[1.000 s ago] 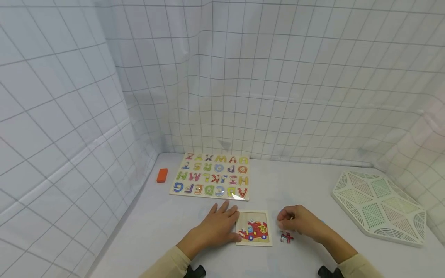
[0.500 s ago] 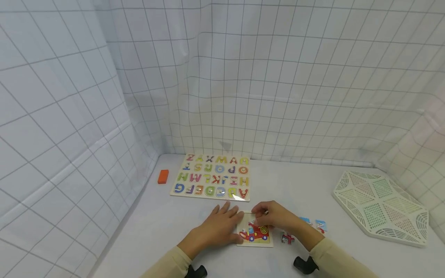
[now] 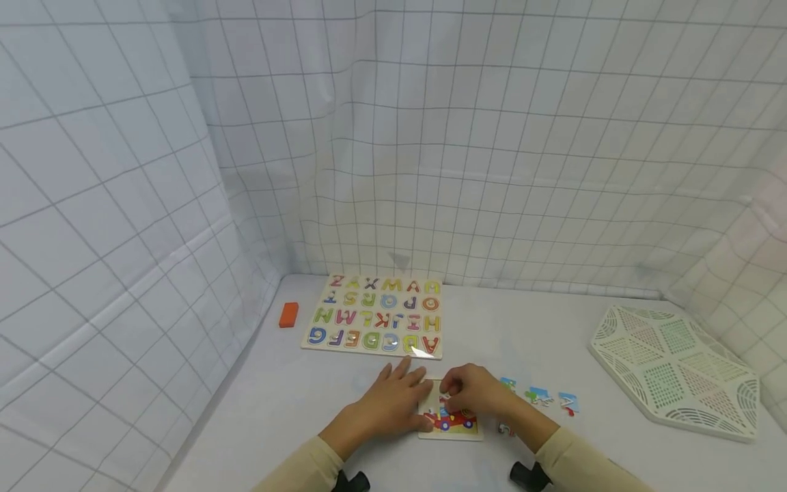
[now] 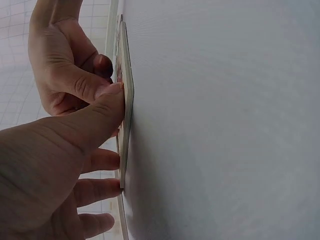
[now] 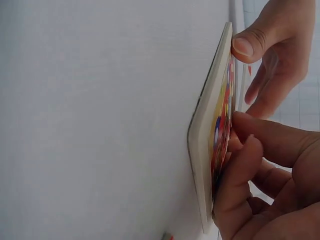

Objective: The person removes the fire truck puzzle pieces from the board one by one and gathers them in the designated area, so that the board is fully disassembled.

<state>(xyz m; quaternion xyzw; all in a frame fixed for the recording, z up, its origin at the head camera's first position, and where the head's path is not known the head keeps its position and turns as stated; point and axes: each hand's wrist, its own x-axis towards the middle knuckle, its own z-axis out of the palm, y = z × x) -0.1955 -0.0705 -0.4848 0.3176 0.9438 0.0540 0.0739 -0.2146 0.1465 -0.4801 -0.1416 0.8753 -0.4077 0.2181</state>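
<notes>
A small wooden jigsaw puzzle board [image 3: 451,435] with a red vehicle picture lies on the white table. My left hand [image 3: 393,400] rests on its left side, thumb on the near edge and fingers spread; the left wrist view shows the thumb [image 4: 107,107] against the board's rim. Over the upper middle of the picture, my right hand [image 3: 476,391] has its fingers bent and seems to pinch a puzzle piece, mostly hidden by the fingers. In the right wrist view, its fingertips [image 5: 245,122] touch the picture surface.
Several loose puzzle pieces [image 3: 539,395] lie right of the board, some partly behind the right forearm. Behind it is an alphabet board [image 3: 371,318], with an orange block [image 3: 288,315] at its left. A white patterned hexagonal panel [image 3: 676,372] lies at the right.
My right hand has moved left from beside the loose pieces onto the puzzle board, uncovering blue pieces at the right. The left hand has stayed on the board's left side.
</notes>
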